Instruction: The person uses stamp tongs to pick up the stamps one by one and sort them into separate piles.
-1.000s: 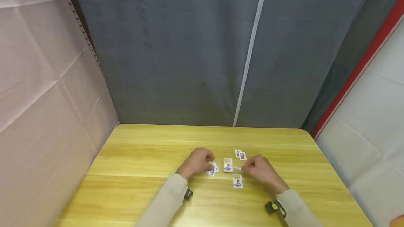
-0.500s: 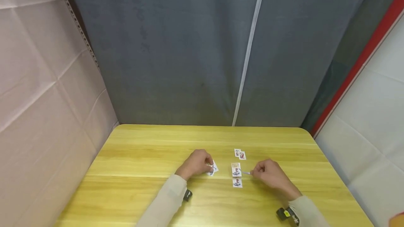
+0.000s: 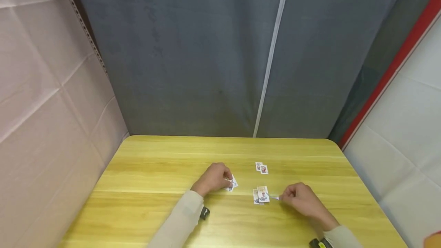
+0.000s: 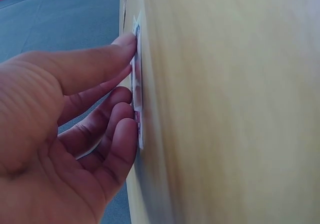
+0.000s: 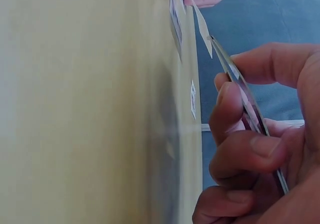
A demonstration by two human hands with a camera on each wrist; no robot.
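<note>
R hand w/ tweezers drew nearer, carried sticker onto lower sticker

We see a yellow wooden table with rounded far corners. Toward its far side, two small picture cards lie side by side, touching, well apart from anything else. Behind the table hangs a grey curtain with a pale seam running down it. A pinkish sheet covers the wall on the left, and a red strip slants along the right.
</note>
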